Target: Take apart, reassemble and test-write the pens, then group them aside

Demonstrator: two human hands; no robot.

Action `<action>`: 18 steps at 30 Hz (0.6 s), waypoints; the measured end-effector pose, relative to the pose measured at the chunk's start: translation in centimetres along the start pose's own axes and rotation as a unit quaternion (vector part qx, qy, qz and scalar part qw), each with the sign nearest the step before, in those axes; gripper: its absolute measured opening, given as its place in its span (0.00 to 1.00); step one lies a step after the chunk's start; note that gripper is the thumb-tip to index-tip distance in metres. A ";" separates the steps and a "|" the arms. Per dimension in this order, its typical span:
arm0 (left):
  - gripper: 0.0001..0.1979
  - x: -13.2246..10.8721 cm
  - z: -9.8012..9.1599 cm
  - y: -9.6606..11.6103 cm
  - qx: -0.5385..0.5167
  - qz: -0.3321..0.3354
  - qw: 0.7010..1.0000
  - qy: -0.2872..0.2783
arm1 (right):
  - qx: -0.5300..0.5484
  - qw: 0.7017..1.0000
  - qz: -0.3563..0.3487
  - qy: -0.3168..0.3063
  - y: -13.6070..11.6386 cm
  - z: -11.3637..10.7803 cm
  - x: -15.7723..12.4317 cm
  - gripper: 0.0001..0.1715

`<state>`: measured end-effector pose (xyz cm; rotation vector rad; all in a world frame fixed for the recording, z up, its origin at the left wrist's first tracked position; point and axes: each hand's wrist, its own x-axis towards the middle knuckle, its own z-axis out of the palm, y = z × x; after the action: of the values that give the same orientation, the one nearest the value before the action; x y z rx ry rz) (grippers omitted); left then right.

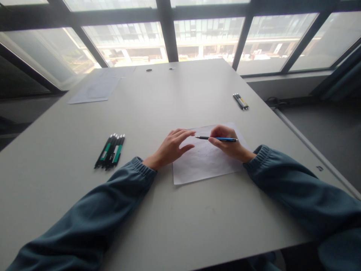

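A blue and black pen (pixel 227 139) is held in my right hand (pixel 227 142), its fingers wrapped round the barrel and its tip pointing left. Beneath both hands lies a white sheet of paper (pixel 197 169) with faint marks on it. My left hand (pixel 175 146) is spread at the paper's left edge, thumb and fingers apart, with nothing in it. The pen's tip is close to the fingertips of that hand. Whether the tip touches the paper cannot be told.
Several black and green pens (pixel 109 151) lie on the white table (pixel 158 226) at left. A small group of pens (pixel 240 101) rests at the right. More papers (pixel 94 88) lie at the far left, before large windows (pixel 208 35).
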<state>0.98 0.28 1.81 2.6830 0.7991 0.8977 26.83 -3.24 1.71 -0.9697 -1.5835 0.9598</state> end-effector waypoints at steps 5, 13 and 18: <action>0.19 0.0 -0.1 0.3 -0.007 0.020 1.000 0.008 | 0.003 0.998 -0.038 -0.057 -0.8 0.1 -0.4 0.13; 0.10 0.0 -0.4 0.2 -0.011 0.043 0.999 0.027 | 0.056 0.995 0.003 -0.088 -0.9 0.1 -0.6 0.18; 0.11 -0.1 -0.3 -0.4 -0.026 -0.004 0.997 0.079 | 0.096 0.993 0.044 -0.049 -0.7 -0.1 -0.2 0.28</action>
<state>0.52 0.58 1.88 2.5884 0.8053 1.1241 26.91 -3.68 2.29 -0.8752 -1.5076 1.2146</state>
